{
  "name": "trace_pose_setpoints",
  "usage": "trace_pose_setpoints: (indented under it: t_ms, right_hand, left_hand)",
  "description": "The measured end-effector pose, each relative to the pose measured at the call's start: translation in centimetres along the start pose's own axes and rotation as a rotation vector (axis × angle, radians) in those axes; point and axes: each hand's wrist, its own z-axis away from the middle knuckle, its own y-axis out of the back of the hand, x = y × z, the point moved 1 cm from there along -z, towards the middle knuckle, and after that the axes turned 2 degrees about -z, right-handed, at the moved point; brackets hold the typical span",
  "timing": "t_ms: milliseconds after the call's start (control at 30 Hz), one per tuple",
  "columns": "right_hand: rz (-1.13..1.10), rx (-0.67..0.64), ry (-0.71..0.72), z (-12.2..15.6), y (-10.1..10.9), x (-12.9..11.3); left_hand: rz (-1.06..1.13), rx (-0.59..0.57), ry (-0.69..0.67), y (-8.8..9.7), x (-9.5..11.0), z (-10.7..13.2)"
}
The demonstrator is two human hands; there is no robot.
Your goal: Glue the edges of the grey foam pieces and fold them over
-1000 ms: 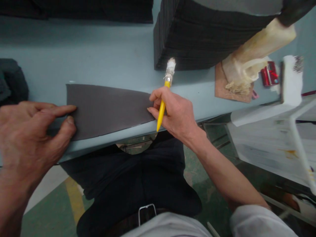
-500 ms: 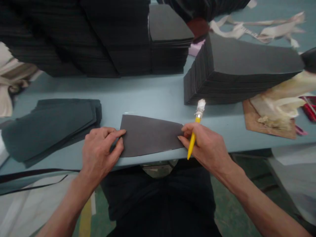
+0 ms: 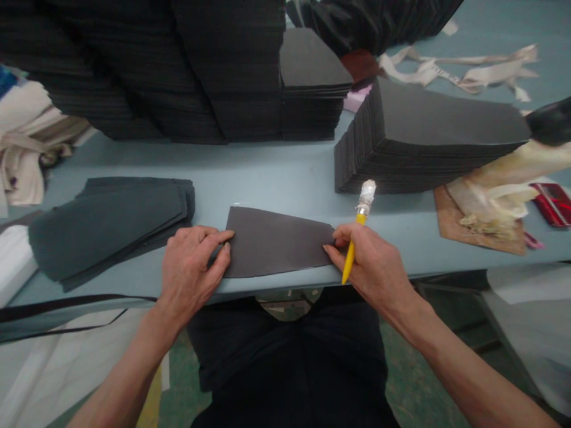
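Note:
A dark grey cut sheet (image 3: 276,242) lies flat at the near edge of the pale blue table (image 3: 276,178). My left hand (image 3: 191,270) pinches its left end between thumb and fingers. At the sheet's right end my right hand (image 3: 370,264) presses down with its fingertips while gripping a yellow-handled brush (image 3: 358,232), whose white glue-caked bristles point away from me.
A low pile of similar grey sheets (image 3: 111,223) lies to the left. Tall black stacks (image 3: 428,134) stand at the right and along the back (image 3: 178,65). A brown board with a glue-crusted lump (image 3: 484,220) and a red object (image 3: 553,204) sit far right. Cloth strips (image 3: 464,65) lie behind.
The view has pulled back and risen over the second, so more of the table shows. Both hands have stayed at the ends of the sheet, with the brush still in my right hand.

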Motion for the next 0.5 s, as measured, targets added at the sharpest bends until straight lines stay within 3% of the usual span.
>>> trace_pose_setpoints:
  t_ms: [133,233,367,500]
  right_hand:
    - [-0.027,-0.025,-0.062,0.0,-0.1,0.2]
    - [-0.039,-0.046,-0.072,0.0,-0.1,0.3]
    - [-0.031,-0.052,-0.057,0.0,0.0,0.4]
    - [-0.016,-0.071,-0.044,-0.1,0.1,0.4]
  left_hand:
    - [0.048,0.040,0.058,0.4,0.3,0.1]
    - [0.028,0.091,0.051,1.2,2.1,-0.1]
    - [0.141,-0.018,-0.157,1.3,6.5,-1.8]
    - [0.149,-0.127,-0.320,-0.4,10.0,-4.3]
